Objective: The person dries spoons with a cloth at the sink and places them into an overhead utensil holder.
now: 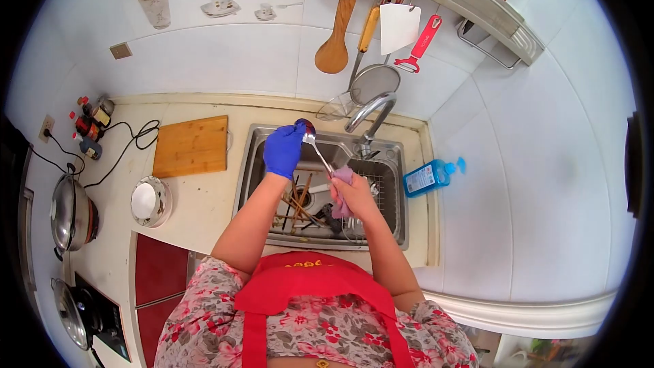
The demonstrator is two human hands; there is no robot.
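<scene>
My left hand (283, 148), in a blue rubber glove, is closed at the head end of a metal ladle (320, 154) above the sink. The ladle's rounded head shows dark and reddish beside the gloved fingers. Lower down, my bare right hand (355, 196) grips the handle through a pink cloth (343, 197). Beneath both hands is the stainless steel sink (251, 184). Several chopsticks (298, 208) lie scattered in it, along with other utensils partly hidden by my right hand. A wire rack (388, 208) is at the basin's right side.
A chrome faucet (371, 112) arches over the sink's back edge. To the right stands a blue soap bottle (422, 178). On the left counter are a cutting board (191, 146), stacked bowls (151, 201) and a lidded pan (68, 215). A wooden spatula (334, 48) hangs behind.
</scene>
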